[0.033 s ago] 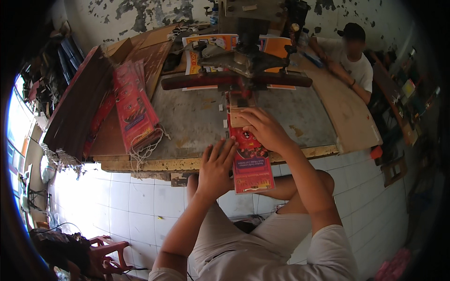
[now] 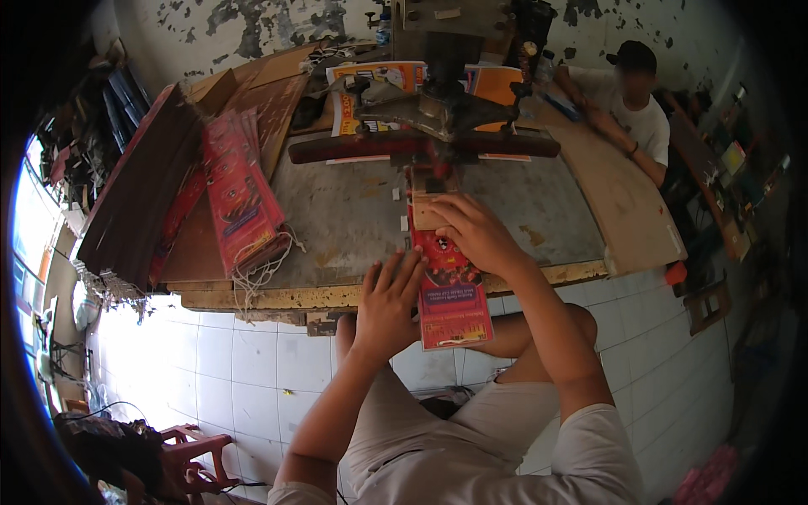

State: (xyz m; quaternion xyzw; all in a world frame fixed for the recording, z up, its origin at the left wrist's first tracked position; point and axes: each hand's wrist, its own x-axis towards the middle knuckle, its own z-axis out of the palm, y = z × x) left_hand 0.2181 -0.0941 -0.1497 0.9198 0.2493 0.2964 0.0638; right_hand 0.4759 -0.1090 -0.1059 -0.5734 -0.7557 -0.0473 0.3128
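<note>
A long red printed sheet or stack of sheets (image 2: 455,301) lies on the grey work surface, its near end jutting past the table's front edge over my lap. A short white cord shows at that near end. My left hand (image 2: 391,290) lies palm down along the left edge of the red sheet, its fingers outstretched and the fingertips touching it. A small pale wooden block (image 2: 427,217) rests across the sheet. My right hand (image 2: 474,233) grips the block from the right, fingers over its top. The sheet's far end passes under the press (image 2: 442,126) and is partly hidden.
The press's dark red crossbar (image 2: 345,147) spans the table ahead. More red printed sheets (image 2: 240,185) with white cords lie left, beside a tall brown stack (image 2: 139,194). Colourful posters (image 2: 497,84) lie behind the press. Another person (image 2: 644,118) sits at the far right.
</note>
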